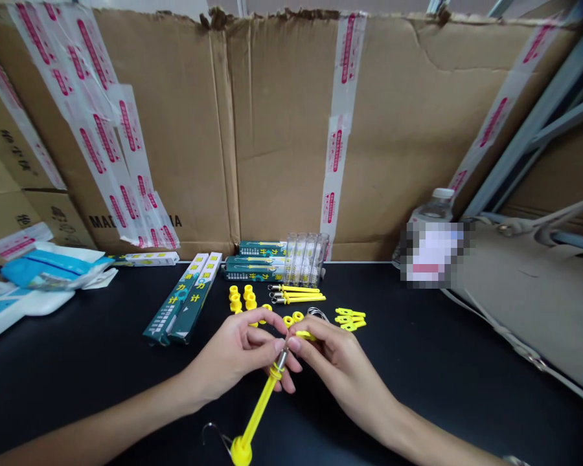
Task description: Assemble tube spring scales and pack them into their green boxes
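My left hand (245,349) pinches the metal spring end of a yellow rod (262,408). The rod slants down toward me, with a round yellow cap and a metal hook (216,432) at its lower end. My right hand (333,353) holds a small yellow tab (304,335) right beside the spring end, fingertips nearly meeting those of my left hand. Just beyond lie yellow caps (249,298), yellow rods with metal ends (301,296), flat yellow tabs (350,318) and metal hooks (318,313). Whether tab and spring are joined is hidden by my fingers.
Clear tubes (306,259) stand by stacked green boxes (255,267); two longer boxes (182,301) lie left on the black table (102,388). A bottle (434,207) and beige bag (529,298) are at right, blue-white packages (53,268) at left. Cardboard (282,129) rises behind.
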